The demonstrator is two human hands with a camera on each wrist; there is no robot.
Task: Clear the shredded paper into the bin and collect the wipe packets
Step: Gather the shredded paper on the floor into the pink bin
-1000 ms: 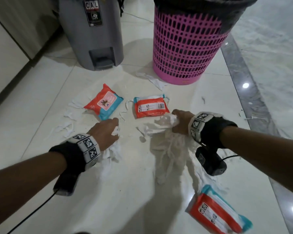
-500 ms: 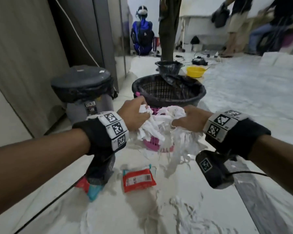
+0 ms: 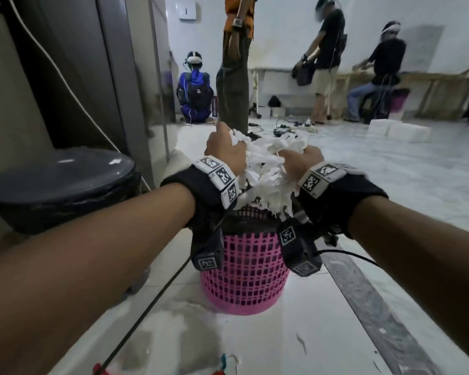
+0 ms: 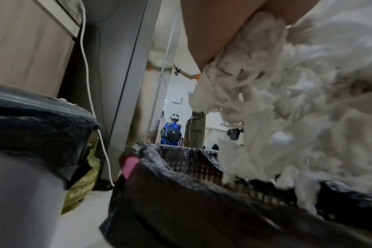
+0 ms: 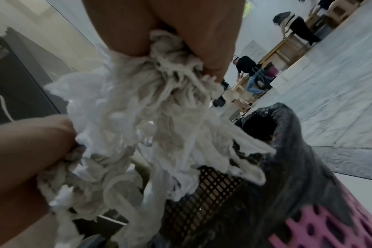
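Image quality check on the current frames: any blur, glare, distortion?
Head view: wide-angle bending at edges, background people soft, glare on grey bin lid. Left wrist: shredded paper close and blurred, pink bin smeared. Right wrist: motion blur throughout, right hand out of focus.

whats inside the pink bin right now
The pink bin has a black liner over its rim and mesh wall. Shredded paper, held by both hands, hangs over the opening and hides the bottom, so its contents cannot be seen.
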